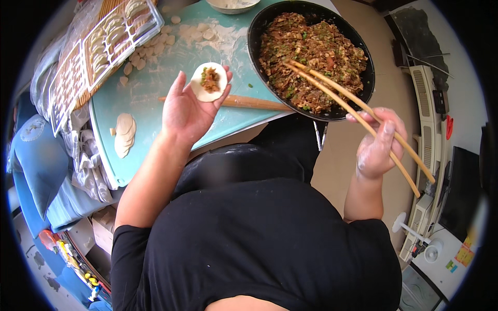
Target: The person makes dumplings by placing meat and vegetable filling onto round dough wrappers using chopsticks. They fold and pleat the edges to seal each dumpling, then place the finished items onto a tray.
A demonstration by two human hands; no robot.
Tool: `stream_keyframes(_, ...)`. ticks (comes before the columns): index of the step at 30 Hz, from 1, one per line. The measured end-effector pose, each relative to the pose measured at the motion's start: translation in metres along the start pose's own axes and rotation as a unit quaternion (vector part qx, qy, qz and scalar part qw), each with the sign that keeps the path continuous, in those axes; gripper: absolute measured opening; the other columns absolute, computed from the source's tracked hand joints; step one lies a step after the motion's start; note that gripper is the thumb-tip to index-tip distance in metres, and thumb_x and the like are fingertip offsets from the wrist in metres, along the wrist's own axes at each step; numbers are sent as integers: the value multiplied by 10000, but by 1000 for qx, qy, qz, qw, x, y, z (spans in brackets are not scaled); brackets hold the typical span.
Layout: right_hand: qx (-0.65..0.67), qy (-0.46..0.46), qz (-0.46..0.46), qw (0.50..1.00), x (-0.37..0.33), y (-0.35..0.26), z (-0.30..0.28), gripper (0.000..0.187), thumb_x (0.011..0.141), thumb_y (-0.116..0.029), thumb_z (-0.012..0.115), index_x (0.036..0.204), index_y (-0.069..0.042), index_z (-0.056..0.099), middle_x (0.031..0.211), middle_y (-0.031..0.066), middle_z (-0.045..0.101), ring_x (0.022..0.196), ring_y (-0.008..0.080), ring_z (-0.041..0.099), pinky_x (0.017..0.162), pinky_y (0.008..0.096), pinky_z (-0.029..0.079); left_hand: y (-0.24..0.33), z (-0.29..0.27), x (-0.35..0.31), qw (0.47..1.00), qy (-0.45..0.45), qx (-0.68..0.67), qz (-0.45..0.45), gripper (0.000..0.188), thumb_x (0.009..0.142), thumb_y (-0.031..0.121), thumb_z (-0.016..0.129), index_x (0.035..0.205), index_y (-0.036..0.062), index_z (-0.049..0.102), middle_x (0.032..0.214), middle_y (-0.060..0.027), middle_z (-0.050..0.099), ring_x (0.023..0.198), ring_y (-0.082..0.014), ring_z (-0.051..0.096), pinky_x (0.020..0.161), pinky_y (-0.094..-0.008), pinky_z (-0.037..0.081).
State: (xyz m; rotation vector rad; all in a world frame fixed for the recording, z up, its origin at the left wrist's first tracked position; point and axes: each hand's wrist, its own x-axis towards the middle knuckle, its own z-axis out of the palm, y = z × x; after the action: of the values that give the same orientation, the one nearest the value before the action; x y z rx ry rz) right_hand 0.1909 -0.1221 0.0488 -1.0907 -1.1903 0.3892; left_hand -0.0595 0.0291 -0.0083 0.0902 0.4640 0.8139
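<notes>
Across the loosely spread left grip (189,115) — filled wrapper (209,83), right grip (381,145) clasping chopsticks (340,92)

Chopsticks (415,158): pale wood, smooth. Rolling pin (254,102): smooth reddish-brown wood. Wrapper (197,85): smooth, matt dough. Filling (311,46): coarse, moist, lumpy. Pan (253,62): black, slightly glossy rim. Board (155,119): green, plastic-looking, flour-dusted, low sheen. Tray (160,22): glossy translucent plastic. Shirt (270,233): matt black cloth. Cushion (39,160): blue cloth, soft sheen.
</notes>
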Motion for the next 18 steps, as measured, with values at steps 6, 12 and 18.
stream_keyframes(6,-157,-169,-74,970,-10,11,48,70,839,32,518,889,28,565,732,114,583,620,192,573,553,281,470,4,-36,-27,999,-11,-36,-12,572,974,381,212,1319,-72,266,1327,-251,370,1205,-339,427,985,-421,409)
stream_keyframes(12,-209,-182,-59,959,-15,33,76,62,839,-11,554,892,12,575,737,117,583,603,198,571,544,281,468,13,-51,-46,999,14,-32,12,547,976,379,217,1309,-48,297,1319,-242,385,1186,-331,450,960,-414,432)
stream_keyframes(18,-226,-167,-11,960,-17,41,85,69,854,-46,541,882,7,574,706,105,592,599,197,562,545,300,461,18,-58,-54,998,26,-61,9,528,975,370,243,1307,-35,309,1306,-225,407,1192,-327,447,962,-412,430)
